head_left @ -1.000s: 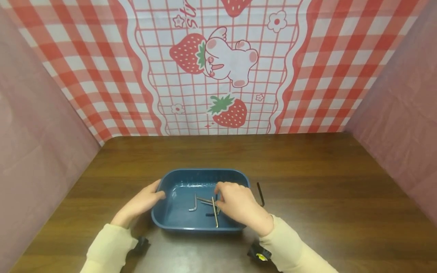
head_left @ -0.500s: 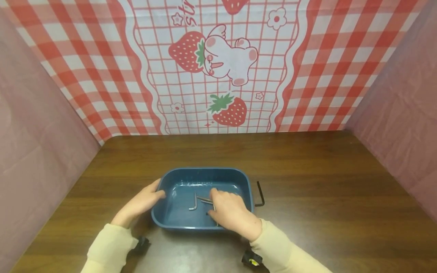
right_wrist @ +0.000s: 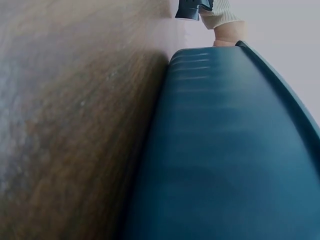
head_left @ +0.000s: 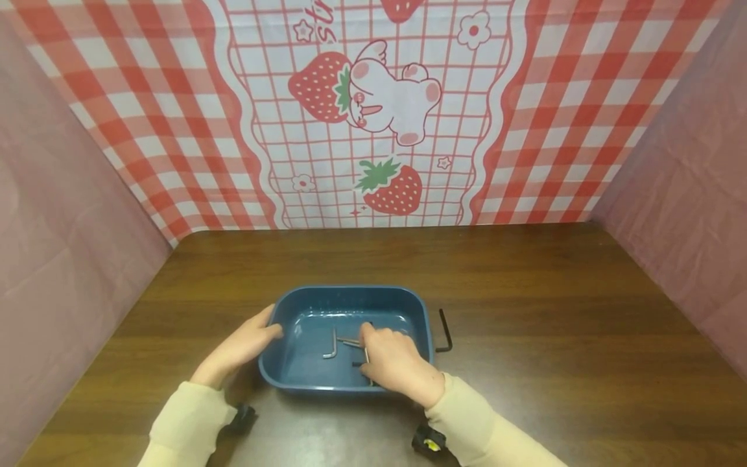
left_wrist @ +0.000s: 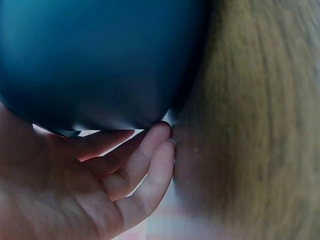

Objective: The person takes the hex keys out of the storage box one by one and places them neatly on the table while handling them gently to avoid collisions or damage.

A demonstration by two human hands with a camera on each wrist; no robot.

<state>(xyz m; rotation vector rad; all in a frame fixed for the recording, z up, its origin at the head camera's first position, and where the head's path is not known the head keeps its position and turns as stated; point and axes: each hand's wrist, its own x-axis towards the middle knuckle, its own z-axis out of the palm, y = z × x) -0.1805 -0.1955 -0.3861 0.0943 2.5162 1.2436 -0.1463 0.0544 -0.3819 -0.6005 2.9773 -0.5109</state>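
A blue rectangular basin (head_left: pixel 344 390) sits on the table with several hex keys inside. My left hand (head_left: pixel 248 340) holds the basin's left side, thumb over the rim and fingers against the outer wall; the left wrist view shows these fingers (left_wrist: pixel 155 175) below the blue wall. My right hand (head_left: pixel 397 363) reaches into the basin's right half, over a cluster of hex keys (head_left: pixel 349 341). Its palm side is hidden, so whether it grips one cannot be told. Left of the cluster, a silver hex key (head_left: pixel 334 344) lies alone on the basin floor.
Outside the basin, a black hex key (head_left: pixel 446 331) lies on the wooden table (head_left: pixel 554 324) to the right. A patterned strawberry cloth (head_left: pixel 373 130) hangs behind the table. The right wrist view is mostly filled by the basin's outer wall (right_wrist: pixel 225 150).
My right hand has moved left and slightly down over the hex keys, and its thumb and fingertips have drawn closer together. The left hand stays at the basin's rim.
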